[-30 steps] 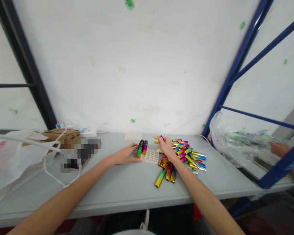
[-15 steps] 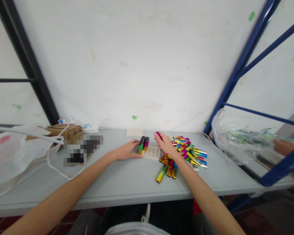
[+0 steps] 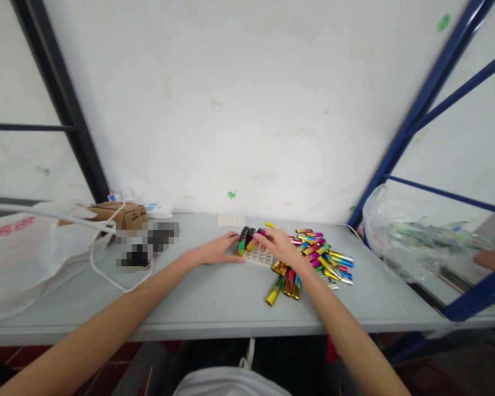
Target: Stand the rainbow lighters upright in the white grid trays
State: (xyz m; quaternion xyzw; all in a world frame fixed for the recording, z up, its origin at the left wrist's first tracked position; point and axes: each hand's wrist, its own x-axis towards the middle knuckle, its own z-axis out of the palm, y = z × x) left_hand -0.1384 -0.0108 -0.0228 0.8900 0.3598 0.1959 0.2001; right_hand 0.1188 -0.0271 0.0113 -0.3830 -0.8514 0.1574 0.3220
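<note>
A pale gridded tray (image 3: 260, 256) lies on the table. Several shiny multicoloured lighters with black tops, among them a green-and-orange lighter (image 3: 241, 246), stand upright at its left end. Around that end is my left hand (image 3: 218, 248), thumb at the near corner and fingers at the far side, gripping the tray. Over the tray, beside the standing lighters, my right hand (image 3: 275, 243) pinches a lighter (image 3: 261, 232) whose lower part is partly hidden by the fingers. A loose pile of lighters (image 3: 313, 254) lies to the right, partly behind my right forearm.
A second pale tray (image 3: 231, 220) lies near the wall. White bags (image 3: 37, 247), a cardboard box (image 3: 130, 215) and a white cable (image 3: 107, 281) occupy the left. At right stand a blue frame (image 3: 379, 170) and a clear plastic bag (image 3: 385, 236), with another person's hand (image 3: 487, 259) beyond.
My right hand has brought its lighter down and slightly left, to the standing lighters in the tray. My left hand keeps its place at the tray. The whole view has shifted slightly.
</note>
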